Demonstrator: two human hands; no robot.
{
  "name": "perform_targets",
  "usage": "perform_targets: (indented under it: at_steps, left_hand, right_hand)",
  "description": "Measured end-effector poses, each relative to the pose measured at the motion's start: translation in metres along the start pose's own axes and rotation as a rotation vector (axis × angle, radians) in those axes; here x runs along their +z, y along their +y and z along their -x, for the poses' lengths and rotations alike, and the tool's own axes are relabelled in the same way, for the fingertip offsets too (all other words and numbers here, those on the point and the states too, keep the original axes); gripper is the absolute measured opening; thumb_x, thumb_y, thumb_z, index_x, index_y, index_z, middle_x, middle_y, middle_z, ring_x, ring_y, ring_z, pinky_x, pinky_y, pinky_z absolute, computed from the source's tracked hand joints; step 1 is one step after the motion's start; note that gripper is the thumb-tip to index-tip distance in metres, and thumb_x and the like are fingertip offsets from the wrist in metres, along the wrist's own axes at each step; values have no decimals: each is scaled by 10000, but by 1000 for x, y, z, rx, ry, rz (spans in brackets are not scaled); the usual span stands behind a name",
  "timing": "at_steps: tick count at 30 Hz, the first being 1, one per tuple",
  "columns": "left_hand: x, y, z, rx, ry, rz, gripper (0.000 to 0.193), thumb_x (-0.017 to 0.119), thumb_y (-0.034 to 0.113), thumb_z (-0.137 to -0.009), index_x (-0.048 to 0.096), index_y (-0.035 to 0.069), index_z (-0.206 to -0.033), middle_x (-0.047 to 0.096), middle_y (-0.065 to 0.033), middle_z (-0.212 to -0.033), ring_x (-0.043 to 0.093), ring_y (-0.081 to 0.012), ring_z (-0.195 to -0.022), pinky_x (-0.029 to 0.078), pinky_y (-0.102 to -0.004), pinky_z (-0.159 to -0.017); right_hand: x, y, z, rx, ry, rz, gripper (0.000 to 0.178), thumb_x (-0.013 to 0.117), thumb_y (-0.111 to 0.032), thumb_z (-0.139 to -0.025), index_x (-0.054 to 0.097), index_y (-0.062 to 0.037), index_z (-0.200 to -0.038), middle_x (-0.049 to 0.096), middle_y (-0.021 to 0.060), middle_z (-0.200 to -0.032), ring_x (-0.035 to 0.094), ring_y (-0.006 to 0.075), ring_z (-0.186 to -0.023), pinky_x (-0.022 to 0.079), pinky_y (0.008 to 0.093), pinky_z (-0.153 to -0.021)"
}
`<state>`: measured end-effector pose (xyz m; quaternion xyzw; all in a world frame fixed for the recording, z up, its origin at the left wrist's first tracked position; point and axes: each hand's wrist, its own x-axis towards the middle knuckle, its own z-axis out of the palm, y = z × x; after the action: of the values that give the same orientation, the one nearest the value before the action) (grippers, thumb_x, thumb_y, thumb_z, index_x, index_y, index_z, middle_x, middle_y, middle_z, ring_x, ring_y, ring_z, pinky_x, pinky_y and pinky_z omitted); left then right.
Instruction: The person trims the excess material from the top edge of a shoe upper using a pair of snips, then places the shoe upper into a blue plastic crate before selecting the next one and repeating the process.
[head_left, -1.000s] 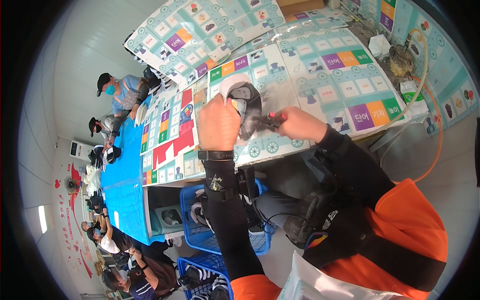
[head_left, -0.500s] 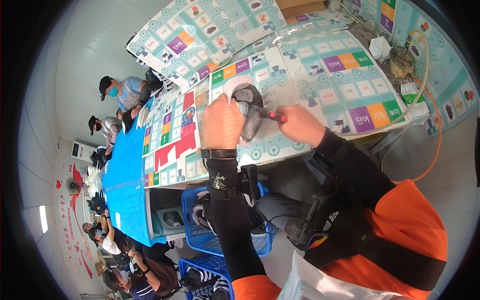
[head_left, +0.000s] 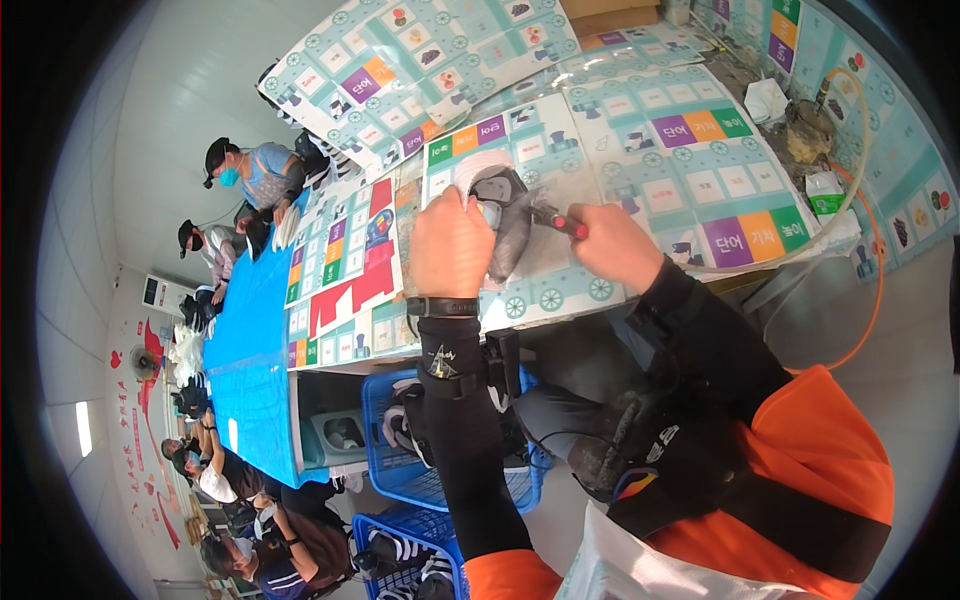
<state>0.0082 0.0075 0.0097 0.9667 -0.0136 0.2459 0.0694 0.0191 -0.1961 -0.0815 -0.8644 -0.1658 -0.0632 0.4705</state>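
Over the patterned table covering, my left hand point(head_left: 453, 245) is closed round a grey shoe point(head_left: 511, 238) with a pale, whitish sole part at its top. The shoe stands tilted, and my fingers hide some of its near left side. My right hand point(head_left: 613, 246) is closed on a slim dark tool with red parts point(head_left: 558, 221). Its tip points left and meets the shoe's right side, or lies just in front of it; I cannot tell which. The tool's exact kind is not clear.
Blue baskets point(head_left: 366, 430) holding dark shoes stand below the table edge. A pale hose point(head_left: 858, 125) and an orange cord point(head_left: 880, 275) run down at the right. A white-and-green packet point(head_left: 824, 192) lies there. Co-workers point(head_left: 262, 178) sit along a blue-covered table point(head_left: 250, 375) at left.
My right hand and the tool have shifted slightly to the right and tilted a little. My left hand keeps its hold on the shoe, with little change.
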Motion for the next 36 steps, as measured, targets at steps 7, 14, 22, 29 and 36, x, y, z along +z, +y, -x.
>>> perform_targets:
  at_steps: [7, 14, 22, 29, 36]
  left_hand:
    - [-3, 2, 0, -13, -5, 15, 255, 628, 241, -978, 661, -10, -943, 701, -266, -891, 678, -486, -847, 537, -564, -743]
    - [-54, -39, 58, -91, 221, 102, 260, 579, 215, -1035, 646, -36, -1056, 676, -292, -927, 657, -511, -854, 512, -577, -707]
    - [-87, -132, 203, -434, 447, 459, 298, 583, 219, -1068, 651, -47, -1183, 643, -249, -785, 610, -418, -682, 489, -475, -626]
    - [-144, -359, 227, -919, 638, 1246, 456, 635, 210, -1023, 485, -8, -1395, 625, -140, -1166, 674, -235, -1130, 605, -375, -786]
    - [107, -434, 379, -869, -372, 228, 457, 789, 421, -839, 706, 27, -1054, 740, -188, -1002, 726, -364, -930, 586, -475, -802]
  right_hand:
    - [5, 8, 0, -34, -216, -18, 221, 569, -91, -801, 698, 67, -885, 667, 304, -772, 672, 498, -796, 515, 563, -736]
    - [-28, 38, -15, 44, -331, -226, 393, 737, -146, -805, 681, 61, -1134, 723, 195, -910, 683, 279, -854, 523, 420, -790]
    - [-159, 286, -54, 142, 183, 473, 563, 652, -32, -867, 518, 24, -1411, 669, 269, -1238, 629, 457, -1177, 503, 493, -967]
    - [-163, 194, -33, -195, 253, 820, 488, 637, -74, -981, 520, -2, -1450, 593, 210, -1400, 569, 392, -1296, 444, 468, -1107]
    - [-57, -8, 43, -254, -180, 256, 309, 587, 79, -908, 647, -7, -1199, 618, 137, -1302, 586, 312, -1302, 437, 387, -1111]
